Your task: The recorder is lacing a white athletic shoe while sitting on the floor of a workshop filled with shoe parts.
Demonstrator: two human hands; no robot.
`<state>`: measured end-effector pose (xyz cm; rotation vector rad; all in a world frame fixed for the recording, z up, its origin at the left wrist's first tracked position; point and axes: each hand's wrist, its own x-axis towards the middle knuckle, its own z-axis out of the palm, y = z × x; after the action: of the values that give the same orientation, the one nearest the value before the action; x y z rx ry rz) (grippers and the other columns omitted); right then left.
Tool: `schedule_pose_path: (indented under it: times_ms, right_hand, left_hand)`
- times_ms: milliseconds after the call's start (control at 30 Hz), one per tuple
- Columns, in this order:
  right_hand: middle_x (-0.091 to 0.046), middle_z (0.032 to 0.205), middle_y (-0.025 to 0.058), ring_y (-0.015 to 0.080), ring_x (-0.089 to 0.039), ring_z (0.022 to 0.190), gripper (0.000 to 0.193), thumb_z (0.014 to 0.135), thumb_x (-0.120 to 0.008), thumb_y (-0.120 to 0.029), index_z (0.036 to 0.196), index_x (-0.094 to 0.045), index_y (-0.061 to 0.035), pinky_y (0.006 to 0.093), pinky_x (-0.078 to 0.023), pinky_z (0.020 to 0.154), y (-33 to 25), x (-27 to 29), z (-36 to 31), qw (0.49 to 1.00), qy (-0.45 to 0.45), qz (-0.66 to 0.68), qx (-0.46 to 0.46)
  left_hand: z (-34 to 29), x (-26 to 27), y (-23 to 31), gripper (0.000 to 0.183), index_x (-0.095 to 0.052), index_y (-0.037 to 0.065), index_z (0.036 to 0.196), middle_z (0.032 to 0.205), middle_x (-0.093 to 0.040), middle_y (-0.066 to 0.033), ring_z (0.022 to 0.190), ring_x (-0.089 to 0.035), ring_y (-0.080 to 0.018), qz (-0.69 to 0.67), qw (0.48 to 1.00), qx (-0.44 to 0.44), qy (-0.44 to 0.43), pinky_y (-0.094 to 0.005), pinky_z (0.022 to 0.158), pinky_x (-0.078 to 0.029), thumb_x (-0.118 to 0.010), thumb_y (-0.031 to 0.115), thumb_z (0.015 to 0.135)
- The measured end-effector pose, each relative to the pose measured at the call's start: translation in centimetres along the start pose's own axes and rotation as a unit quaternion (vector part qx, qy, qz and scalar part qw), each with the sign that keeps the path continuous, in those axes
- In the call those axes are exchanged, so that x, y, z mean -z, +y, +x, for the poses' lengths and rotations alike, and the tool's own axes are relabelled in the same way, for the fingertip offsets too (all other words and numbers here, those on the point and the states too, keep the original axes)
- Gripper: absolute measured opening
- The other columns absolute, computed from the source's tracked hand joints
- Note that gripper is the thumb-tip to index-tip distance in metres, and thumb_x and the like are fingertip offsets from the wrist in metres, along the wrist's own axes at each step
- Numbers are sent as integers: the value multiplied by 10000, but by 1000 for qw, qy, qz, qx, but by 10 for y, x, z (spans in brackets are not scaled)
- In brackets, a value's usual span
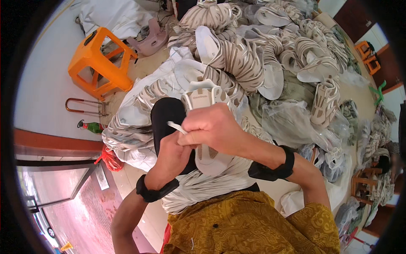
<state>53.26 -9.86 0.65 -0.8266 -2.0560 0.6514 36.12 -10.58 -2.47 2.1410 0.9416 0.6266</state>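
A white shoelace [177, 127] sticks out where my two hands meet, its short tip pointing up and left. My right hand [213, 127] is closed in a fist around it. Just below, my left hand [172, 152] pinches at the same lace, its fingers partly hidden behind the right. Under both hands lies a white and beige shoe upper [202, 96] with brown panels, its rounded toe toward me. A thick bundle of white laces [207, 186] lies across my lap. Beside the upper is a smooth black rounded shape [167, 116]; I cannot tell what it is.
Stacks of nested shoe uppers [245, 63] are heaped ahead and to the right, some on clear plastic bags [287, 116]. At the left are an orange stool [99, 59], a green bottle [94, 126] and a red plastic bag [112, 158] by the doorway.
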Motion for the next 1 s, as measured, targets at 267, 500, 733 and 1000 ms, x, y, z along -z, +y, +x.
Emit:
schedule_pose_path:
  times_ms: [267, 500, 733, 1000]
  right_hand:
    - [-548, 555, 42, 72, -484, 455, 458, 607, -627, -58, 1057, -552, -18, 225, -390, 424, 63, 25, -100, 910, -80, -5, -408]
    - [-573, 574, 132, 183, -544, 430, 237, 664, -568, -80, 891, -598, -19, 288, -431, 438, 116, -41, -133, 876, 40, 91, -471]
    - [-605, 811, 99, 170, -585, 701, 222, 769, -531, -75, 958, -559, 37, 251, -451, 607, 133, -6, -140, 704, 334, 507, -367]
    - [-558, 1036, 111, 241, -534, 982, 337, 809, -513, -79, 1127, -465, 23, 344, -420, 830, 114, 162, -187, 696, 406, 558, -195]
  left_hand:
    - [-5, 106, -30, 193, -531, 14, 891, 783, -539, -67, 607, -552, -110, -75, 936, 131, 318, -202, 506, -468, -420, 168, 861]
    - [-89, 363, -95, 369, -452, -24, 1186, 1008, -534, -56, 682, -462, -61, -166, 839, 85, 512, -181, 591, -383, -458, 173, 874]
    - [-112, 396, -98, 319, -512, 23, 1136, 797, -504, -3, 586, -427, -27, -52, 869, 144, 470, -140, 476, -335, -467, 200, 875]
    - [-106, 417, -114, 349, -488, 17, 1127, 678, -418, 46, 497, -322, 0, -182, 829, 130, 513, -129, 418, -248, -486, 266, 883]
